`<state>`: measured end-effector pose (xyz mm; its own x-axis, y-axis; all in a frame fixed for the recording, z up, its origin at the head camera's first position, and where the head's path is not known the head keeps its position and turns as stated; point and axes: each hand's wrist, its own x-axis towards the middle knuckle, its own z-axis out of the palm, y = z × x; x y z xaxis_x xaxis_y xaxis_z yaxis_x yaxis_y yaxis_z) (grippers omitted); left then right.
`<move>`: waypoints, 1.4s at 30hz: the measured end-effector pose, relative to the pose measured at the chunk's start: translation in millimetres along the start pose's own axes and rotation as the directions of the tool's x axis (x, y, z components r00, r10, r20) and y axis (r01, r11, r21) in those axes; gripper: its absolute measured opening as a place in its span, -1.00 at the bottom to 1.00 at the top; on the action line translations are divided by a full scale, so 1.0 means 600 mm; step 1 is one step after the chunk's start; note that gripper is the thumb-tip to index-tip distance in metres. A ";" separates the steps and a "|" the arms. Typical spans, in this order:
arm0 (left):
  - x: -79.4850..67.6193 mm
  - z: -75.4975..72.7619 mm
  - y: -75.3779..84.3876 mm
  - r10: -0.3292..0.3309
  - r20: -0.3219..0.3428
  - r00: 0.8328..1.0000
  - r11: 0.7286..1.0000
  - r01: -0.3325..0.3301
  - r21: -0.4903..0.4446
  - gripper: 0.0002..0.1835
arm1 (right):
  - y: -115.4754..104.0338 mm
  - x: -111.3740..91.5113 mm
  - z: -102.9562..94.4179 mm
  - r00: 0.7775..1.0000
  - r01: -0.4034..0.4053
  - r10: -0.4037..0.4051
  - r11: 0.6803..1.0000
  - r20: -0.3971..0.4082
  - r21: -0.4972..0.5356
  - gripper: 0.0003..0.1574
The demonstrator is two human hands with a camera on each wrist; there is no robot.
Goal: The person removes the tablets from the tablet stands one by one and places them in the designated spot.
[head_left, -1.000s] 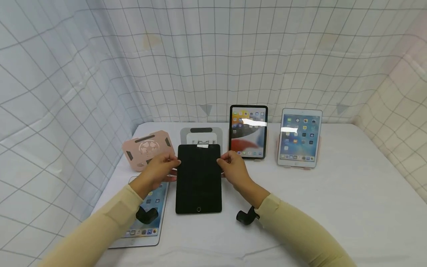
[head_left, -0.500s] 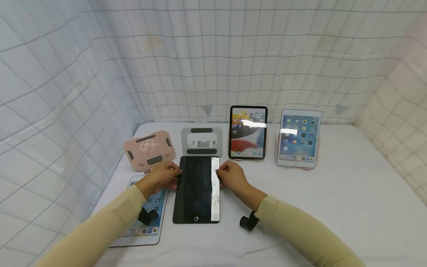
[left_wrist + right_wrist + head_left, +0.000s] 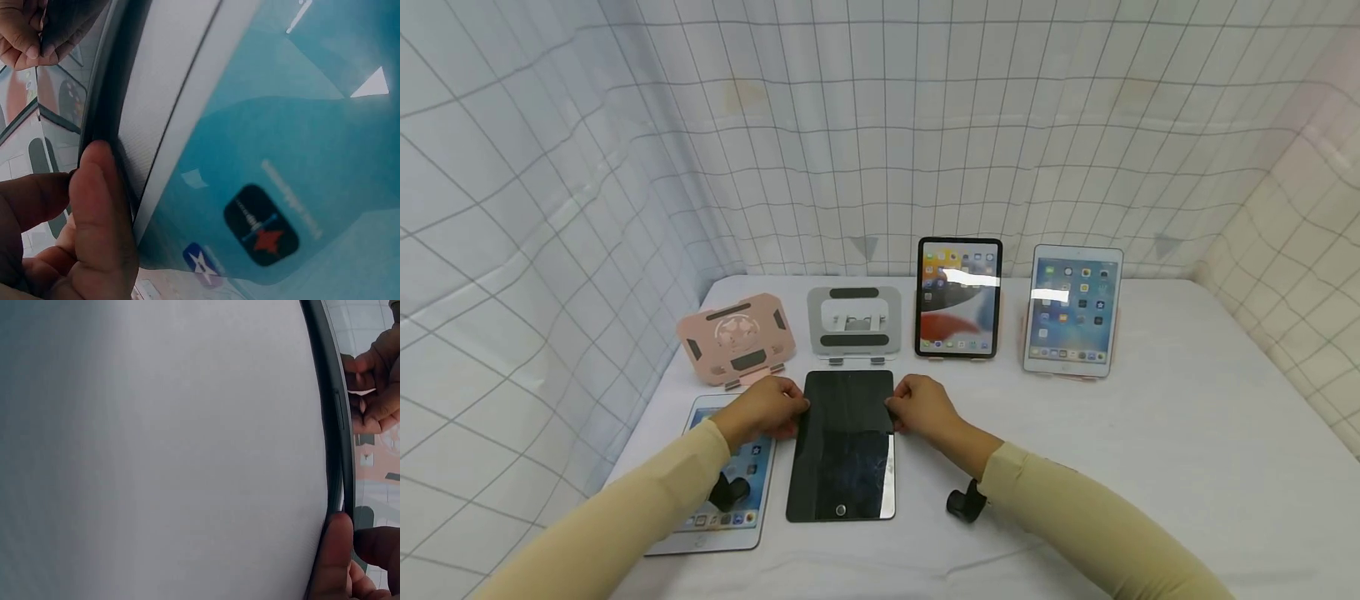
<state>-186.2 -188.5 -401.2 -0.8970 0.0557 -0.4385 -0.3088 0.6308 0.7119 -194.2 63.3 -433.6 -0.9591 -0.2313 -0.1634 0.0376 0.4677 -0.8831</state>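
1. Both hands are grasping the black tablet point(image 3: 842, 454); it is sitting between them, front and centre over the table point(image 3: 1187, 417).
2. Left hand point(image 3: 769, 407) is pinching the tablet's left long edge, in the upper half; left wrist view is showing thumb and fingers closing on the dark rim.
3. Right hand point(image 3: 923, 407) is pinching the right long edge at about the same height; right wrist view is showing the same kind of grip.
4. Black tablet is facing screen up, home button end pointing toward the person, most of its length extending nearer the person than the fingertips. Cannot tell if its underside is touching the table.
5. White tablet point(image 3: 757, 468) is lying screen up just left of the black one, partly under the left forearm; left hand is reaching across its top right corner area.
6. Grey stand point(image 3: 854, 340) is standing just beyond the black tablet's top edge, between and beyond the hands.
7. Pink stand point(image 3: 736, 342) is standing angled, beyond the left hand.
8. Dark-framed tablet point(image 3: 958, 300) is leaning upright, beyond the right hand; white-framed tablet point(image 3: 1072, 312) is leaning farther right, well apart from the hands.
9. Both forearms are wearing pale sleeves point(image 3: 1075, 517); a white grid-patterned cloth point(image 3: 880, 150) is hanging behind.
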 end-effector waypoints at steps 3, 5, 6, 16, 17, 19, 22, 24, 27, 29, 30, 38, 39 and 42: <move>0.000 0.000 0.001 0.003 0.006 1.000 1.000 -0.003 0.021 -0.85 | -0.002 -0.001 -0.003 1.000 0.004 -0.004 1.000 0.009 -0.029 -0.86; 0.000 -0.001 0.002 0.006 0.011 1.000 1.000 -0.006 0.030 -0.85 | -0.002 -0.001 -0.004 1.000 0.002 -0.001 0.999 0.017 -0.042 -0.87; 0.000 -0.001 0.002 0.006 0.011 1.000 0.999 -0.007 0.032 -0.84 | -0.002 0.000 -0.005 1.000 0.001 0.000 0.999 0.023 -0.048 -0.88; 0.006 -0.002 -0.001 0.041 -0.010 0.999 0.991 -0.040 0.124 -0.83 | 0.003 0.006 -0.016 0.990 -0.052 0.059 0.997 0.131 -0.056 -0.92; 0.007 -0.002 -0.001 0.049 -0.012 0.999 0.988 -0.047 0.148 -0.82 | 0.003 0.007 -0.017 0.987 -0.058 0.065 0.997 0.146 -0.051 -0.90; 0.007 -0.004 0.000 0.063 -0.018 0.998 0.980 -0.058 0.191 -0.82 | 0.004 0.009 -0.022 0.981 -0.054 0.063 0.997 0.181 -0.054 -0.87; 0.005 -0.008 0.005 0.083 -0.037 0.996 0.968 -0.072 0.242 -0.79 | 0.005 0.010 -0.037 0.971 -0.017 0.035 0.997 0.235 -0.076 -0.81; 0.003 -0.009 0.013 0.109 -0.048 0.993 0.962 -0.093 0.257 -0.76 | 0.007 0.010 -0.053 0.968 0.041 -0.016 0.995 0.252 -0.093 -0.76; 0.002 -0.010 0.029 0.195 -0.072 0.978 0.948 -0.169 0.271 -0.73 | 0.011 0.006 -0.086 0.967 0.153 -0.122 0.980 0.223 -0.128 -0.69; 0.002 -0.011 0.042 0.282 -0.086 0.955 0.925 -0.248 0.287 -0.72 | 0.016 0.005 -0.111 0.962 0.238 -0.208 0.956 0.175 -0.171 -0.67; 0.003 -0.011 0.049 0.325 -0.090 0.941 0.912 -0.287 0.294 -0.72 | 0.017 0.004 -0.124 0.959 0.270 -0.244 0.943 0.146 -0.194 -0.67; 0.016 0.001 0.111 0.529 -0.093 0.844 0.834 -0.496 0.241 -0.64 | 0.029 0.010 -0.230 0.960 0.201 -0.246 0.939 -0.134 -0.280 -0.68; 0.020 0.002 0.120 0.546 -0.098 0.832 0.825 -0.512 0.240 -0.63 | 0.029 0.012 -0.243 0.960 0.188 -0.236 0.943 -0.152 -0.274 -0.66; 0.033 0.004 0.149 0.583 -0.112 0.805 0.802 -0.547 0.242 -0.60 | 0.029 0.023 -0.278 0.954 0.164 -0.222 0.949 -0.203 -0.268 -0.61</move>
<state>-231.0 -129.3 -347.6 -0.9374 0.3257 0.1236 0.3195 0.6625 0.6775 -253.6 210.4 -378.0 -0.9799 -0.1514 0.1295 -0.1968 0.6343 -0.7476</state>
